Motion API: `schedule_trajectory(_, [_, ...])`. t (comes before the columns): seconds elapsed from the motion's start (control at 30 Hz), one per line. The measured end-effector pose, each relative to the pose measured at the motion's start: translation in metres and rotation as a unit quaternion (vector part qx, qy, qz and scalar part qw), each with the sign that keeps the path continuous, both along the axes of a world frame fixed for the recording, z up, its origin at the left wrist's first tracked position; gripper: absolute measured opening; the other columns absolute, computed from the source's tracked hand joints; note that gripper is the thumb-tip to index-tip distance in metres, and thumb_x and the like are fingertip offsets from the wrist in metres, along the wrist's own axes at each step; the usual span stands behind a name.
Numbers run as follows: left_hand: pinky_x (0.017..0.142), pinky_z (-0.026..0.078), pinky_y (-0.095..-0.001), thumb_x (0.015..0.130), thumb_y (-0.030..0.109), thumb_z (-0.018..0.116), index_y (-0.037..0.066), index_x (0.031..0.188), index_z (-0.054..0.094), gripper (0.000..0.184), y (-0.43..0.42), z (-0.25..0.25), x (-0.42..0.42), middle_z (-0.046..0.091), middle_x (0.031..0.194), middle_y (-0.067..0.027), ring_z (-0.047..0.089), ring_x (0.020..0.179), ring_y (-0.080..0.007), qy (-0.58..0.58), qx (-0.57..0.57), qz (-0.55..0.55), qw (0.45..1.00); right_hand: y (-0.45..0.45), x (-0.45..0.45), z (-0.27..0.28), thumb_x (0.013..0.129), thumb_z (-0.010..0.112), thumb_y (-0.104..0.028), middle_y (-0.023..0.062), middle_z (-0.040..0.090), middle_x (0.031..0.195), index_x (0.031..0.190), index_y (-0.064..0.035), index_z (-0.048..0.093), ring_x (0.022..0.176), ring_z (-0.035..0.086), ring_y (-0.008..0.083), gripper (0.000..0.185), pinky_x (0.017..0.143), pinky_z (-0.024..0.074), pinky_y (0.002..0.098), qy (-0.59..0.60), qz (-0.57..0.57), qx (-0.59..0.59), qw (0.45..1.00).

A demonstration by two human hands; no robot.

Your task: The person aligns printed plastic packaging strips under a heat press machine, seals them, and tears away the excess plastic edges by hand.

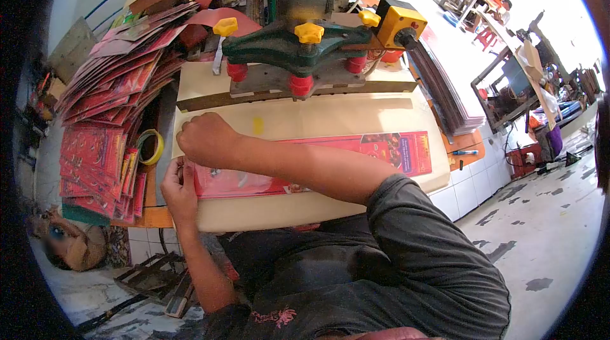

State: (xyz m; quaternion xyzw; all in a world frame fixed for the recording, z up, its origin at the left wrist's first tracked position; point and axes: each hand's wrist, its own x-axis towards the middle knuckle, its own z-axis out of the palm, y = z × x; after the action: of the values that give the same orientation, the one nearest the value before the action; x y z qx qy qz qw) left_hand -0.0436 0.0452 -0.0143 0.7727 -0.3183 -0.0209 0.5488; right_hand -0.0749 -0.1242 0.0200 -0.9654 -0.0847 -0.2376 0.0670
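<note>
A long red printed sheet (416, 152) in a clear cover lies on the cream board (318, 110) in front of the press. Over the sheet's left end, my right hand (206, 138) is closed in a fist, and its forearm crosses above the print. What the fist holds, if anything, is hidden. My left hand (179, 192) is just below it, by the left edges of sheet and board. Its thumb and fingers are closed together; what is between them cannot be made out. Part of the sheet is hidden under my right forearm.
Above the board stands the press head (305, 47) with yellow knobs and a yellow switch box (401, 23). Stacked red printed sheets (114, 86) and a yellow tape roll (151, 147) are left. More flat stacked sheets (448, 95) and a blue pen (466, 152) lie right.
</note>
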Motion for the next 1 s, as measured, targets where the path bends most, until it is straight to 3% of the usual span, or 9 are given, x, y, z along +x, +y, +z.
schedule_trajectory(0.33, [0.056, 0.034, -0.0254, 0.105, 0.024, 0.061, -0.005, 0.1, 0.063, 0.029, -0.002, -0.004, 0.005, 0.054, 0.072, 0.0021, 0.041, 0.067, -0.0038, 0.001, 0.009, -0.007, 1.0, 0.003, -0.003, -0.02, 0.078, 0.069, -0.022, 0.0159, 0.07, 0.082, 0.081, -0.0025, 0.066, 0.078, 0.072, 0.0336, 0.02, 0.067, 0.057, 0.0452, -0.043, -0.04, 0.084, 0.995])
schedule_trajectory(0.7, [0.069, 0.046, -0.0315, 0.104, 0.023, 0.059, -0.005, 0.1, 0.064, 0.029, -0.005, 0.006, -0.002, 0.06, 0.076, -0.0068, 0.05, 0.075, -0.0099, -0.016, 0.044, 0.007, 0.999, 0.005, 0.004, -0.035, 0.079, 0.066, -0.021, 0.0183, 0.07, 0.083, 0.082, -0.0038, 0.067, 0.082, 0.069, 0.0387, 0.018, 0.072, 0.0548, 0.0504, 0.0, -0.098, 0.267, 0.959])
schedule_trajectory(1.0, [0.069, 0.046, -0.0301, 0.105, 0.024, 0.058, -0.006, 0.102, 0.065, 0.031, -0.008, 0.009, -0.007, 0.063, 0.079, -0.0065, 0.053, 0.076, -0.0091, 0.003, 0.044, 0.013, 0.999, 0.005, -0.002, -0.029, 0.08, 0.068, -0.022, 0.0179, 0.071, 0.08, 0.081, -0.0037, 0.069, 0.079, 0.07, 0.0383, 0.018, 0.074, 0.0556, 0.049, 0.012, -0.114, 0.312, 0.943])
